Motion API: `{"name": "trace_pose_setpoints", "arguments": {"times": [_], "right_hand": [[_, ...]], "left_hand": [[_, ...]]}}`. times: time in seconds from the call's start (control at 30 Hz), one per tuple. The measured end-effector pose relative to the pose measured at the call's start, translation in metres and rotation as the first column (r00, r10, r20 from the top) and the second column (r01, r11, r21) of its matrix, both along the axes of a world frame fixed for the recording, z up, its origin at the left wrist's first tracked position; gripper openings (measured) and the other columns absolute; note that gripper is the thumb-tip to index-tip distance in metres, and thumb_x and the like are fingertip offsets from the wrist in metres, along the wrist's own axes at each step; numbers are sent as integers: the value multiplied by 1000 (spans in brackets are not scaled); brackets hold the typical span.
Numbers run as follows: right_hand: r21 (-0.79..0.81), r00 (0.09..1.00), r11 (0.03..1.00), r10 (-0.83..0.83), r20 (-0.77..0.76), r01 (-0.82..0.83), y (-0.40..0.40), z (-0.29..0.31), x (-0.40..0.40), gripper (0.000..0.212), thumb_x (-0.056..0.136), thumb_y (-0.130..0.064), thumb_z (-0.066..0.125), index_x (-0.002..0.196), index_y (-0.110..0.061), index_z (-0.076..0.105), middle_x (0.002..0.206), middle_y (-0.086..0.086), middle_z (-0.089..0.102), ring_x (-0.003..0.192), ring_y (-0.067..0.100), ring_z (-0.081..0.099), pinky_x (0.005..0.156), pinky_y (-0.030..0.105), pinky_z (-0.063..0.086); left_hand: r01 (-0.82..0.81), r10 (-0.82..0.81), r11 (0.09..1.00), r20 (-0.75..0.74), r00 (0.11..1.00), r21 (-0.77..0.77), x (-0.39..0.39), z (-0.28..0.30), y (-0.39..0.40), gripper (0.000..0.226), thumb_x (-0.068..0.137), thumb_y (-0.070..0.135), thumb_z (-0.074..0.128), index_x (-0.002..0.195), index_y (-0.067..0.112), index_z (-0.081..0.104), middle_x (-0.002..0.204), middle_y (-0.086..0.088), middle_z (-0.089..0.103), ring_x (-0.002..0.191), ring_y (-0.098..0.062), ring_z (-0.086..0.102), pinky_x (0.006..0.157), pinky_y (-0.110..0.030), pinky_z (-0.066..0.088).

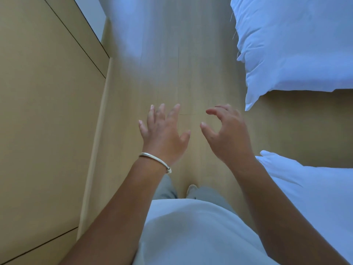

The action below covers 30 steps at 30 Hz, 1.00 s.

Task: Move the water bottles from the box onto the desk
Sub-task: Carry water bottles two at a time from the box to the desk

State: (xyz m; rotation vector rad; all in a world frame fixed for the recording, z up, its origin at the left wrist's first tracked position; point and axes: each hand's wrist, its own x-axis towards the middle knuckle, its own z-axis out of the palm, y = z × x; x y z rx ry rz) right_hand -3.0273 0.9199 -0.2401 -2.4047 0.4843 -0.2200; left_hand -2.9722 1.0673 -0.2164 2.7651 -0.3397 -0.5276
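Observation:
No water bottle, box or desk shows in this view. My left hand (164, 132) is raised in front of me over the wooden floor, fingers spread and straight, holding nothing; a silver bangle (155, 161) circles its wrist. My right hand (227, 134) hangs beside it at the same height, fingers loosely curved with thumb and forefinger apart, also holding nothing. The two hands are a small gap apart and touch nothing.
A light wooden floor (172, 73) runs ahead as a narrow aisle. Tan wooden wall panels (47, 111) line the left side. White bedding of one bed (296, 44) fills the upper right, another bed's bedding (315, 197) the lower right. My shoe tip (191, 189) shows below.

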Motion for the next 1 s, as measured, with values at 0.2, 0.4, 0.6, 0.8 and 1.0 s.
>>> {"name": "trace_pose_setpoints", "arguments": {"times": [0.2,0.4,0.6,0.8,1.0], "right_hand": [[-25,1000,1000,19,-8,-19,-39,-6,89,36,85,-32,67,116,-14,68,122,5,62,125,26,51,107,43,40],[-77,999,997,-28,-25,26,-76,-6,223,35,86,-31,67,117,-15,68,122,3,61,126,24,50,107,34,37],[-127,997,990,-61,-48,54,-92,13,336,34,85,-27,71,117,-15,68,124,3,60,128,25,49,107,34,36],[-138,998,990,-43,-35,38,-108,24,424,34,85,-28,71,116,-14,68,123,3,61,124,23,51,105,33,37],[-115,999,993,3,-52,-9,-130,18,498,40,81,-36,63,114,-14,68,119,4,62,119,22,54,104,33,39]], "left_hand": [[-9,9,999,-9,1000,-46,95,-6,-39,72,93,48,53,154,37,17,164,-2,8,152,-20,-6,119,-55,0],[51,-52,994,-7,999,-101,237,-12,-89,73,93,45,54,154,36,15,165,-2,6,152,-21,-8,119,-55,-2],[104,-109,986,-31,994,-131,360,4,-114,72,94,44,53,154,36,14,165,-2,5,152,-21,-9,120,-56,-2],[76,-78,983,-6,997,-170,445,14,-121,71,94,44,53,154,36,16,165,-2,7,152,-21,-7,119,-55,-1],[5,-7,984,-12,1000,-176,509,11,-128,70,93,41,55,153,36,19,164,0,9,152,-20,-5,120,-54,0]]}}
